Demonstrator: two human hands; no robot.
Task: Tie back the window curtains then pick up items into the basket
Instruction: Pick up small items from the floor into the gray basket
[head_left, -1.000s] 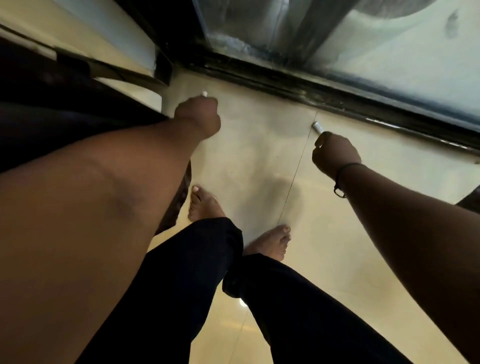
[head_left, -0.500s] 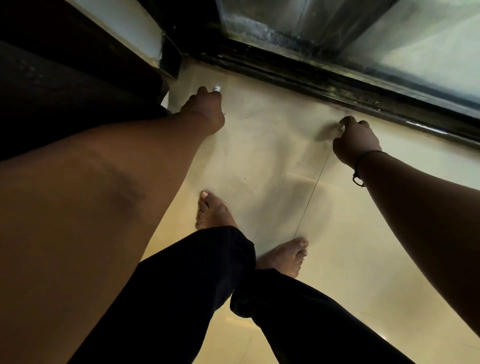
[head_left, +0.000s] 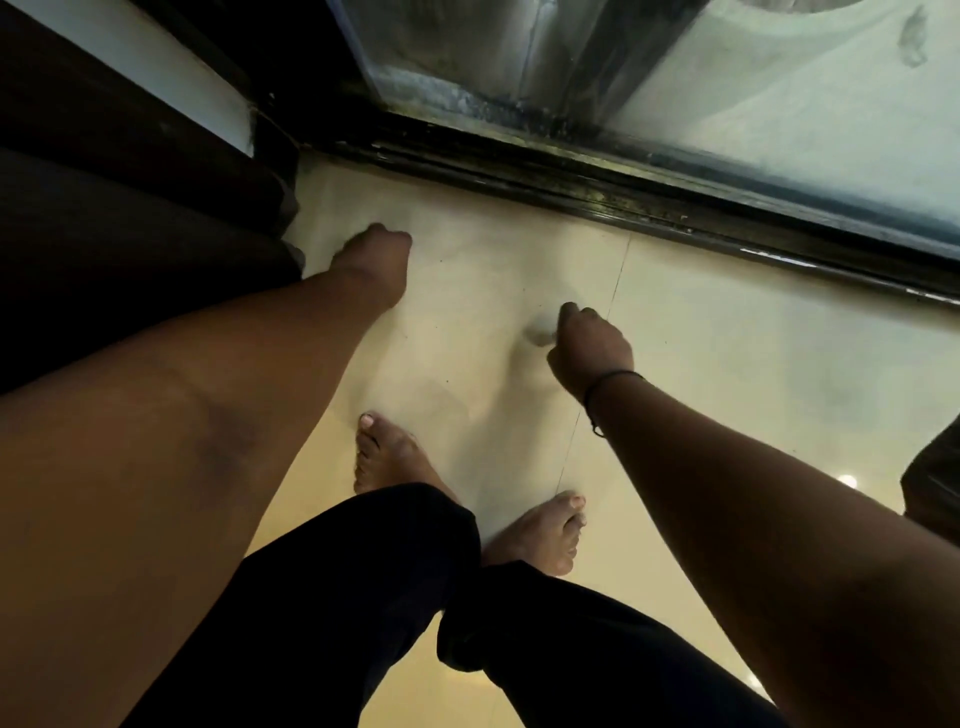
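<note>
Head view: I see my right hand (head_left: 592, 345) curled round a small pale item (head_left: 540, 332) just above the floor (head_left: 727, 338); my left hand (head_left: 376, 260) is fisted, contents hidden. The item looks light, rigid and small, so I judge a fingertip pinch across its middle suits. No basket or curtain in view, no readable writing.

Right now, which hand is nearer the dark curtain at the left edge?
Left. The left hand hangs right beside the dark curtain; the right hand is farther off, over the bare floor.
</note>
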